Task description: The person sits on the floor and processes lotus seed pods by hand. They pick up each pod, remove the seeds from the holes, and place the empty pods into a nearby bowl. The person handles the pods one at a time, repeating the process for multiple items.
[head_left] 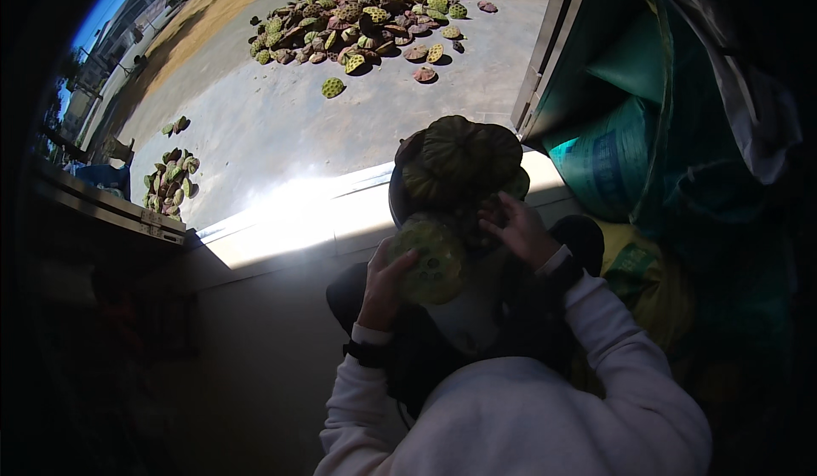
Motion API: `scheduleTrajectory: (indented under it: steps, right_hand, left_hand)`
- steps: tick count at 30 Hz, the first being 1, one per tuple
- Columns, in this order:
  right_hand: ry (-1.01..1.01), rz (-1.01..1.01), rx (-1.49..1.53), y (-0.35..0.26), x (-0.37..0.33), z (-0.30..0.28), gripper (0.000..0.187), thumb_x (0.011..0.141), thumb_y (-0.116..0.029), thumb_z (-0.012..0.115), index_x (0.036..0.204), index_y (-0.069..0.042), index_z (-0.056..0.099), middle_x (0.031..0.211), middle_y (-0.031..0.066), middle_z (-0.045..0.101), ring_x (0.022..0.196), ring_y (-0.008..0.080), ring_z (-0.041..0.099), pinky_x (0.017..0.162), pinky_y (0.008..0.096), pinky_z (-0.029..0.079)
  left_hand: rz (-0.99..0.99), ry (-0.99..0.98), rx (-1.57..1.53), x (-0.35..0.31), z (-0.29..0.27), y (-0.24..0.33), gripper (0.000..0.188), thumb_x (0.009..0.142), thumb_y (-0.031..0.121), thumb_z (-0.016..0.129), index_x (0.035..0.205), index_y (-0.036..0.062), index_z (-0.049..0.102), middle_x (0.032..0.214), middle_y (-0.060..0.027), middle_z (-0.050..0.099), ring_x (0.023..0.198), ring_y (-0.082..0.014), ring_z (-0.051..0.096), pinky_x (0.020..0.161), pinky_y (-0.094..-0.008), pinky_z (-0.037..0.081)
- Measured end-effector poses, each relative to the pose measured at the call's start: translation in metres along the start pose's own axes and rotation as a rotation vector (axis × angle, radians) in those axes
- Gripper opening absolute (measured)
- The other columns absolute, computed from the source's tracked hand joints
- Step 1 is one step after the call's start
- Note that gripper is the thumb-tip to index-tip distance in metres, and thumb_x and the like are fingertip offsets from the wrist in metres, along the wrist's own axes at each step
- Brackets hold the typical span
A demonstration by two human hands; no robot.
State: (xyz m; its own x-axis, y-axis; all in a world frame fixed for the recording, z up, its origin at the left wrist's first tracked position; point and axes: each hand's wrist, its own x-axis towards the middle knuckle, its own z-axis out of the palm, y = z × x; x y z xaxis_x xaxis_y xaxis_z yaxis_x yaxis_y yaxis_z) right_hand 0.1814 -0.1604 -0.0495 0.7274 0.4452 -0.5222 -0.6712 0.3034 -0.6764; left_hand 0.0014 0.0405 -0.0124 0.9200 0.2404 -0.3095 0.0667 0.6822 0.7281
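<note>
My left hand (381,287) grips a round green lotus seed pod (428,259), its flat holed face turned up. The thumb lies across the face, and several holes show dark. Just right of this pod, my right hand (521,231) hovers with its fingers apart and slightly bent. No object shows between them, though shade dims the fingertips. Beyond both hands, more lotus pods (455,148) are heaped in a dark round container (395,201). Small pale roundish pieces lie near my right fingertips, too dim to name surely.
Outside the doorway, a large pile of lotus pods (349,25) covers sunlit concrete (255,127). A smaller pile (172,182) lies at the left. Green sacks (608,152) and a yellow sack (642,276) stand at my right, beside the door frame (551,50).
</note>
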Motion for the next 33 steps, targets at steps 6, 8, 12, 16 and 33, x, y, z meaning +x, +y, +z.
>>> scheduleTrajectory:
  steps: [6,8,12,16,33]
  right_hand:
    - [-0.171,-0.119,-0.488,0.007,-0.023,0.030,0.060,0.093,-0.043,0.061,0.137,-0.005,0.045,0.128,0.0118,0.055,0.117,0.0201,0.054,0.096,0.0356,0.043]
    - [-0.321,-0.197,-0.714,0.017,-0.031,0.033,0.057,0.087,-0.040,0.070,0.126,-0.001,0.053,0.116,0.0098,0.063,0.104,0.0138,0.059,0.087,0.0284,0.048]
    - [-0.277,-0.201,-0.746,0.027,-0.036,0.032,0.050,0.082,-0.034,0.076,0.113,0.003,0.060,0.101,0.0102,0.068,0.091,0.0121,0.063,0.078,0.0277,0.051]
    - [-0.204,-0.396,-0.827,0.027,-0.040,0.035,0.042,0.082,-0.031,0.076,0.104,0.003,0.064,0.094,0.0088,0.070,0.086,0.0117,0.064,0.075,0.0283,0.051]
    - [-0.447,0.104,0.006,0.025,-0.057,0.047,0.030,0.090,-0.017,0.067,0.114,0.000,0.062,0.102,0.0062,0.068,0.088,0.0130,0.066,0.076,0.0267,0.054]
  left_hand:
    - [0.044,0.050,0.235,0.006,0.009,-0.013,0.043,0.084,0.009,0.072,0.121,-0.0009,0.052,0.107,-0.0138,0.066,0.094,-0.0189,0.065,0.080,-0.0303,0.056]
    - [0.013,0.053,0.214,0.010,0.010,-0.016,0.044,0.084,0.010,0.073,0.121,-0.0007,0.053,0.104,-0.0132,0.066,0.094,-0.0183,0.065,0.080,-0.0296,0.055]
    - [-0.007,0.107,0.112,0.012,0.013,-0.024,0.049,0.081,0.010,0.076,0.122,-0.0002,0.051,0.107,-0.0117,0.065,0.097,-0.0176,0.064,0.084,-0.0291,0.053]
    - [0.068,-0.010,0.284,0.005,0.018,-0.032,0.062,0.073,0.005,0.079,0.127,-0.0006,0.048,0.114,-0.0090,0.062,0.103,-0.0191,0.063,0.089,-0.0312,0.052]
    - [-0.081,-0.210,-0.295,0.006,0.017,-0.029,0.050,0.081,-0.001,0.067,0.128,-0.0022,0.051,0.118,-0.0129,0.063,0.105,-0.0221,0.064,0.092,-0.0339,0.052]
